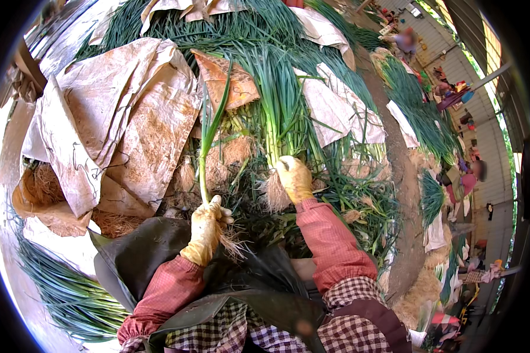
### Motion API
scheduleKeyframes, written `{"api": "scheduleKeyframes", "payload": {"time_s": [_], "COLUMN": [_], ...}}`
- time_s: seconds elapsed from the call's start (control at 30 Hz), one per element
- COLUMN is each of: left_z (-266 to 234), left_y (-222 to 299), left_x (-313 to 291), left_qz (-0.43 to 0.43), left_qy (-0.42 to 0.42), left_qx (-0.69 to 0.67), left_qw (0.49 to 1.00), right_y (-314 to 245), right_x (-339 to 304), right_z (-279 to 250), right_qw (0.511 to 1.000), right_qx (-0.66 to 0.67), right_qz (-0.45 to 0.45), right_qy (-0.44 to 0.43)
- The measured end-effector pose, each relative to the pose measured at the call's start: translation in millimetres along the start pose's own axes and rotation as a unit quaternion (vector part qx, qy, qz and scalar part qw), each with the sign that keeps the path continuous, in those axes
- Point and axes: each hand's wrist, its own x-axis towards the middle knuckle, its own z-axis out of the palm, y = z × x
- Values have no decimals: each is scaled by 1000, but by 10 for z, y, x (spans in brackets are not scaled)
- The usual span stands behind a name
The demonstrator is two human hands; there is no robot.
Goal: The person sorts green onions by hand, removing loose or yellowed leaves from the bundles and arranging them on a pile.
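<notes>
My left hand (205, 226), in a yellowed glove, is closed round the root end of a single green onion (205, 156). Its leaf points up and away, and pale roots hang below my fingers. To the right, my gloved right hand (294, 178) grips a bunch of green onions (272, 112) just above its bushy, tan roots (275, 193). The leaves of that bunch lie away from me over the larger pile. Both hands are above a dark apron (150, 241) across my lap.
A big heap of green onions (229, 29) spreads across the far side. Stained sacks (138, 106) cover the left, with an orange sack piece (225, 79) near the middle. Loose trimmed leaves (359, 203) lie at right. Another bundle (70, 294) rests lower left. Other people (405, 41) sit along the right.
</notes>
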Motion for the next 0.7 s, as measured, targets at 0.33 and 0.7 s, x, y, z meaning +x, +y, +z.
{"api": "scheduleKeyframes", "payload": {"time_s": [0.33,0.7], "left_z": [72,162], "left_y": [-49,-265], "left_x": [-15,-56], "left_qz": [9,30], "left_qy": [-12,-28], "left_qx": [-9,-107], "left_qw": [1000,993], "right_y": [-309,-413], "right_x": [-328,-865], "right_z": [584,713], "right_qw": [974,862], "right_qx": [200,431], "right_qz": [74,172], "right_qy": [-76,-206]}}
